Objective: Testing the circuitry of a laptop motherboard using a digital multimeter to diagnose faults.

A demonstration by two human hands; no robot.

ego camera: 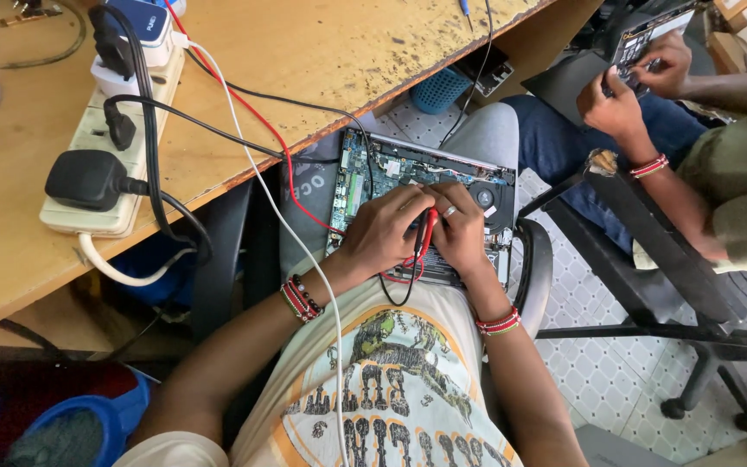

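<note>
An opened laptop [408,173] with its circuit board and fan exposed lies on my lap. My left hand [382,232] rests on the board's near side, fingers curled, pinching a red and a black test probe [425,238] together with my right hand [460,229]. The right hand wears a ring and lies beside the fan [486,197]. Red and black leads [283,151] run from the probes up over the laptop to the desk. Both wrists carry beaded bracelets.
A worn wooden desk [304,52] at left holds a power strip [105,138] with black plugs and a blue charger. A white cable [304,251] crosses my chest. At right another person's hands [633,82] hold a small device, seated on a black chair [659,259]. A blue basket [438,91] sits on the tiled floor.
</note>
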